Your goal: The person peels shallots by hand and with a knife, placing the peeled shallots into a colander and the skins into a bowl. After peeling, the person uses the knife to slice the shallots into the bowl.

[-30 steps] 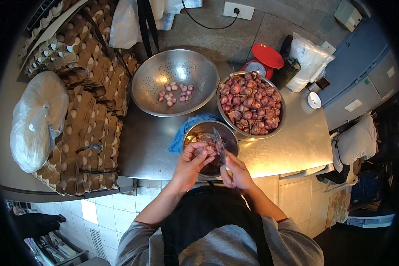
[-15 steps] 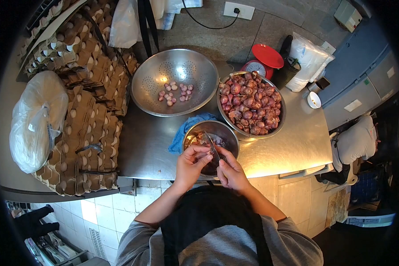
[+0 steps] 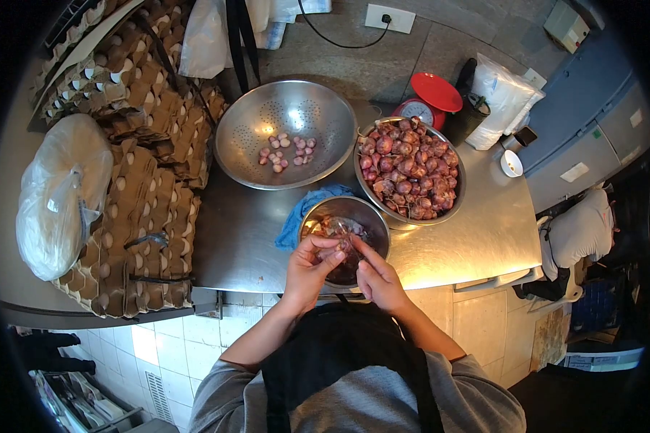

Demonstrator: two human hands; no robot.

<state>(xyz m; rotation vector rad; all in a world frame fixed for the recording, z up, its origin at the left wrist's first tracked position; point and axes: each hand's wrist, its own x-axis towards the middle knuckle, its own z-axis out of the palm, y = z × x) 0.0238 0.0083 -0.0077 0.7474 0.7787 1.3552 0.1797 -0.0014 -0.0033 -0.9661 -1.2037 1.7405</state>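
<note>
My left hand (image 3: 310,265) pinches a small red shallot (image 3: 344,250) above a metal bowl (image 3: 382,223). My right hand (image 3: 380,280) is closed close beside it, its index finger stretched toward the shallot. A small knife is in that hand, though its blade is hardly visible now. Peelings lie inside the bowl. Behind it, a steel colander (image 3: 245,144) holds several peeled shallots (image 3: 274,155). To the right, a larger bowl (image 3: 460,198) is heaped with unpeeled red shallots (image 3: 411,166).
A blue cloth (image 3: 290,229) lies against the small bowl on the steel table (image 3: 483,245). Stacked egg trays (image 3: 141,231) and a plastic bag (image 3: 61,202) fill the left side. A red scale (image 3: 437,92) stands at the back. Another person (image 3: 50,350) is at lower left.
The knife blade, upright between my hands before, has turned and is hardly visible. My right index finger now reaches farther toward the shallot. The other person at lower left has shifted slightly.
</note>
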